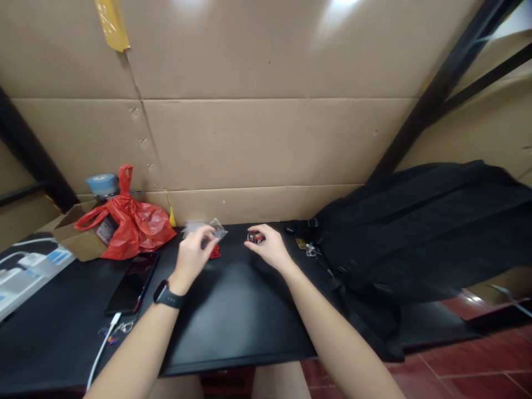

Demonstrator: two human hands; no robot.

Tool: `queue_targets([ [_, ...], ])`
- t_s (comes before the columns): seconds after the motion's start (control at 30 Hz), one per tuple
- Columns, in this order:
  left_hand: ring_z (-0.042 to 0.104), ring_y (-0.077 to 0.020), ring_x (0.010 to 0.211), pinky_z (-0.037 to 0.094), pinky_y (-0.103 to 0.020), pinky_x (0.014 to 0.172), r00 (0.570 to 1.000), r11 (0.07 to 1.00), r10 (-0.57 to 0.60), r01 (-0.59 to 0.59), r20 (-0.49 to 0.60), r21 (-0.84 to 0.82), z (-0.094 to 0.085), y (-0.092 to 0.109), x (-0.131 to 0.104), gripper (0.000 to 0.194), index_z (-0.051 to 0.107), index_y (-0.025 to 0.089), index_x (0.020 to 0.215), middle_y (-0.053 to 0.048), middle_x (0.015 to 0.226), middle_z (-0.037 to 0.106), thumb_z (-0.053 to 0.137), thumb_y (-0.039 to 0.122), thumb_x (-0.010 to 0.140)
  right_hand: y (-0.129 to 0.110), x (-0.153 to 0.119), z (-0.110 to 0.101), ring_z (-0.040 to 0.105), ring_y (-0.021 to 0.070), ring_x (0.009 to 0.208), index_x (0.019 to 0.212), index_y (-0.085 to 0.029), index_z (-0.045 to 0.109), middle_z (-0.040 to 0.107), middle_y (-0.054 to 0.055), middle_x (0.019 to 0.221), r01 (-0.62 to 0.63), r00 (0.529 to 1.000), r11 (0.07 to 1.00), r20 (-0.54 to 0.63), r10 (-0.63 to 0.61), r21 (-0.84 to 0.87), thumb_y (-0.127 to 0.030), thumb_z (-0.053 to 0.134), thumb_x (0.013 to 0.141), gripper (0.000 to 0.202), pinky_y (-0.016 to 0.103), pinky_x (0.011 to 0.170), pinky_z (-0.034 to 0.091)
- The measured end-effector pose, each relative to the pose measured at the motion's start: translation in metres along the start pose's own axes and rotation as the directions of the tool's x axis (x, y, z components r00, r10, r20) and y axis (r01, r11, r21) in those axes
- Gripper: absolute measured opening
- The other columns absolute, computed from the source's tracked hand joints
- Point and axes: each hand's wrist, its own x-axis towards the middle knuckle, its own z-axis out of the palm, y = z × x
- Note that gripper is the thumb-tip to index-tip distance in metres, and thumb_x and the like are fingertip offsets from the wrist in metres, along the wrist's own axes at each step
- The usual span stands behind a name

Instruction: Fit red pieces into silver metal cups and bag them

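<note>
My left hand [195, 252], with a dark watch on its wrist, is over the black desk [236, 310]. Its thumb and fingers curl together beside a clear plastic bag [218, 228]; what they hold, if anything, is hidden. Just under its fingertips lies a small red item [215, 252]. To the right, my right hand [268, 244] has thumb and fingers around a small dark-and-red object [255, 238]. A gap separates the two hands.
On the left are a red plastic bag [141, 224], a cardboard box [78, 235], a phone [133, 282], a white cable [100, 354] and a power strip [37, 277]. A black backpack [415, 233] covers the right side, with metal rings [311, 250] beside it.
</note>
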Motion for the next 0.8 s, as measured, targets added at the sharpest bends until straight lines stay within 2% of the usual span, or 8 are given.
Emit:
queue_targets([
  [0.07,0.065,-0.0187,0.084,0.047,-0.033,0.085,0.972,0.992,0.121,-0.128,0.201,0.023,0.013,0.02,-0.006,0.012,0.063,0.022,0.089,-0.003,0.088,0.07,0.054,0.028,0.095,0.003,0.002,-0.005,0.066,0.0184,0.083,0.101,-0.021,0.07,0.069,0.005,0.102,-0.015,1.0,1.0,-0.02,0.015,0.017,-0.029,0.076,0.072,0.03,0.033,0.08,0.054],
  [0.13,0.064,-0.0185,0.082,0.045,-0.034,0.084,0.913,0.981,0.174,-0.192,0.37,0.01,0.026,0.035,-0.013,0.012,0.063,0.021,0.086,-0.004,0.086,0.069,0.053,0.021,0.093,0.005,0.003,-0.009,0.066,0.0177,0.081,0.1,-0.021,0.07,0.069,0.005,0.101,-0.025,0.999,0.999,-0.034,0.025,0.025,-0.029,0.076,0.071,0.03,0.033,0.078,0.055],
  [0.2,0.063,-0.0218,0.095,0.044,-0.037,0.088,0.869,0.974,0.206,-0.226,0.451,-0.009,0.037,0.045,-0.02,0.007,0.063,0.02,0.084,-0.007,0.096,0.068,0.058,0.018,0.087,0.007,0.004,-0.014,0.066,0.0174,0.08,0.098,-0.02,0.07,0.069,0.005,0.1,-0.038,0.999,0.999,-0.026,0.038,0.016,-0.029,0.077,0.071,0.029,0.032,0.077,0.055],
  [0.3,0.052,-0.0285,0.123,0.04,-0.043,0.096,0.833,0.969,0.224,-0.248,0.506,-0.021,0.045,0.048,-0.027,0.003,0.065,0.019,0.081,-0.011,0.12,0.062,0.062,0.019,0.082,0.008,0.004,-0.02,0.066,0.0177,0.081,0.096,-0.02,0.071,0.07,0.005,0.099,-0.042,0.998,0.999,0.041,0.042,0.001,-0.029,0.077,0.071,0.028,0.032,0.078,0.055],
  [0.4,0.043,-0.0314,0.133,0.037,-0.049,0.102,0.792,0.971,0.204,-0.237,0.575,-0.019,0.045,0.045,-0.031,0.009,0.068,0.022,0.091,-0.01,0.128,0.059,0.06,0.023,0.087,0.005,0.003,-0.026,0.066,0.0182,0.083,0.096,-0.02,0.072,0.07,0.005,0.098,-0.026,0.993,0.999,0.113,0.029,-0.028,-0.028,0.078,0.071,0.027,0.031,0.079,0.055],
  [0.57,0.025,-0.0411,0.144,0.023,-0.069,0.109,0.82,0.977,0.117,-0.197,0.56,0.086,0.04,0.039,-0.034,0.029,0.068,0.032,0.117,-0.011,0.14,0.053,0.058,0.041,0.092,-0.004,0.002,-0.038,0.066,0.0178,0.081,0.098,-0.021,0.073,0.072,0.005,0.096,0.027,0.972,0.996,0.233,-0.007,-0.082,-0.027,0.079,0.071,0.028,0.029,0.076,0.052],
  [0.7,0.024,-0.0445,0.144,0.02,-0.074,0.107,0.82,0.974,0.059,-0.171,0.57,0.145,0.04,0.036,-0.038,0.044,0.061,0.033,0.131,-0.014,0.143,0.051,0.054,0.052,0.092,-0.016,-0.003,-0.041,0.066,0.016,0.072,0.089,-0.022,0.073,0.072,0.0,0.084,0.079,0.873,0.984,0.488,0.011,-0.162,-0.025,0.082,0.067,0.025,0.025,0.069,0.047],
  [0.8,0.024,-0.0426,0.144,0.022,-0.072,0.108,0.797,0.968,0.063,-0.196,0.601,0.158,0.042,0.034,-0.04,0.048,0.055,0.03,0.135,-0.016,0.146,0.047,0.052,0.052,0.093,-0.02,-0.008,-0.037,0.066,0.0164,0.069,0.082,-0.024,0.071,0.072,-0.001,0.08,0.084,0.833,0.96,0.548,0.08,-0.268,-0.024,0.086,0.061,0.025,0.024,0.064,0.044],
])
